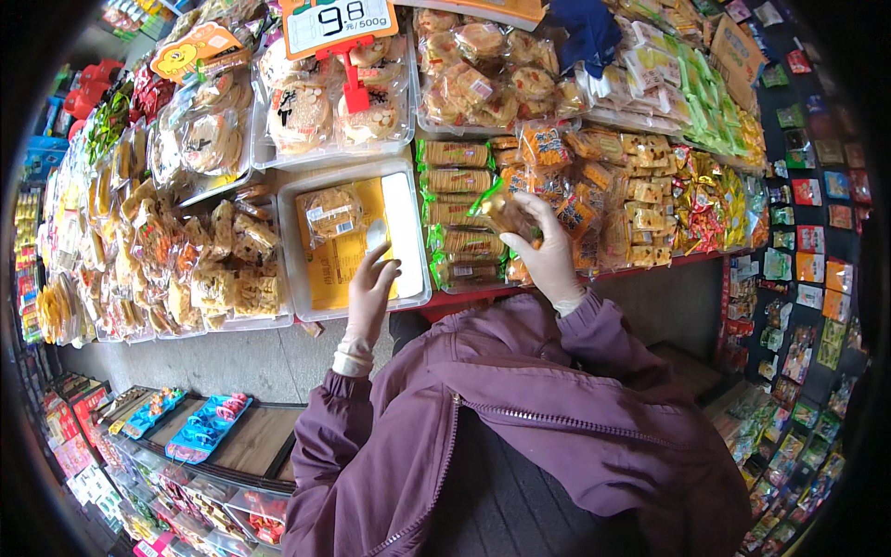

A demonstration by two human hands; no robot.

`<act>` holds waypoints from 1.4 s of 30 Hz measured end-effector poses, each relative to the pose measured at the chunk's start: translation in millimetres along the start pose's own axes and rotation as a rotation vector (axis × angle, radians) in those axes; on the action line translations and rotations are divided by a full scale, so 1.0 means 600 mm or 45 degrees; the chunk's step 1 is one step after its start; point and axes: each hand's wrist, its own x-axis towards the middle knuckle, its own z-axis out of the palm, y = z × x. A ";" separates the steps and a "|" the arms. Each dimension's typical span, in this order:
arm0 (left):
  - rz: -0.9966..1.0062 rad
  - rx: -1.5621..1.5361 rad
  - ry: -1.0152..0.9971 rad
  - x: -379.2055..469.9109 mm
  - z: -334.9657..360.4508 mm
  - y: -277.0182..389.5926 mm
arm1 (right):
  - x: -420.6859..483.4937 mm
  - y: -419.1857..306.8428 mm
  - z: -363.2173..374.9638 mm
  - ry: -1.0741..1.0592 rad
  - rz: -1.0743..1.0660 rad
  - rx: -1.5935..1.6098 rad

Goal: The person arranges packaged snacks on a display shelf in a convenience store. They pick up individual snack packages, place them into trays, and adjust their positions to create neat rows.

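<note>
My right hand, in a pale glove, grips a small clear-and-green snack packet above the stacked biscuit packs. My left hand, also gloved, has its fingers apart and holds nothing; it hovers over the right part of a clear plastic bin. In that bin one wrapped pack of round biscuits lies on a yellow printed sheet, with a white area to its right. Beside the bin, green-ended packs of round biscuits lie in a column.
Bins of wrapped flat cakes stand behind, with a price sign on a red clip. Bagged pastries fill the left. Orange bags and yellow-wrapped sweets lie right. A dark blue cloth is at the back.
</note>
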 end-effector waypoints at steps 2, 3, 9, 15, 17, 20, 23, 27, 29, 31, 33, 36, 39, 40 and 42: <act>0.020 -0.013 0.019 -0.001 -0.013 -0.001 | 0.025 0.006 0.016 0.040 -0.173 -0.158; -0.033 0.002 0.045 -0.001 -0.014 -0.001 | 0.036 0.007 0.029 0.026 -0.242 -0.194; 0.122 -0.025 -0.188 -0.001 0.017 0.012 | 0.113 0.033 0.095 -0.312 -0.261 -0.685; 0.128 0.043 -0.106 0.023 -0.045 0.059 | 0.125 0.040 0.100 -0.244 -0.360 -0.756; 0.187 0.095 -0.043 0.044 -0.083 0.092 | 0.126 0.037 0.103 -0.239 -0.333 -0.771; 0.341 0.176 0.005 0.084 -0.142 0.149 | 0.123 0.034 0.087 -0.163 -0.242 -0.470; 0.465 0.450 0.140 0.137 -0.218 0.209 | 0.116 0.031 0.036 0.077 -0.294 -0.382; 0.658 0.300 0.435 0.263 -0.345 0.292 | 0.098 0.005 -0.016 0.245 -0.066 -0.059; 0.797 0.426 0.599 0.341 -0.413 0.345 | 0.091 -0.014 -0.019 0.259 -0.083 -0.076; 0.915 0.626 0.827 0.416 -0.463 0.399 | 0.083 -0.030 -0.007 0.250 0.023 -0.144; 0.954 1.030 0.986 0.469 -0.504 0.450 | 0.078 -0.040 0.019 0.262 0.120 -0.162; 1.019 1.322 0.990 0.531 -0.516 0.486 | 0.066 -0.051 0.053 0.203 0.070 -0.152; 1.059 1.647 0.662 0.585 -0.493 0.482 | 0.051 -0.063 0.062 0.159 0.063 -0.267; 1.091 1.909 0.633 0.598 -0.482 0.472 | 0.047 -0.066 0.063 0.152 0.087 -0.261; 1.093 2.072 0.674 0.617 -0.465 0.453 | 0.041 -0.070 0.059 0.134 0.155 -0.238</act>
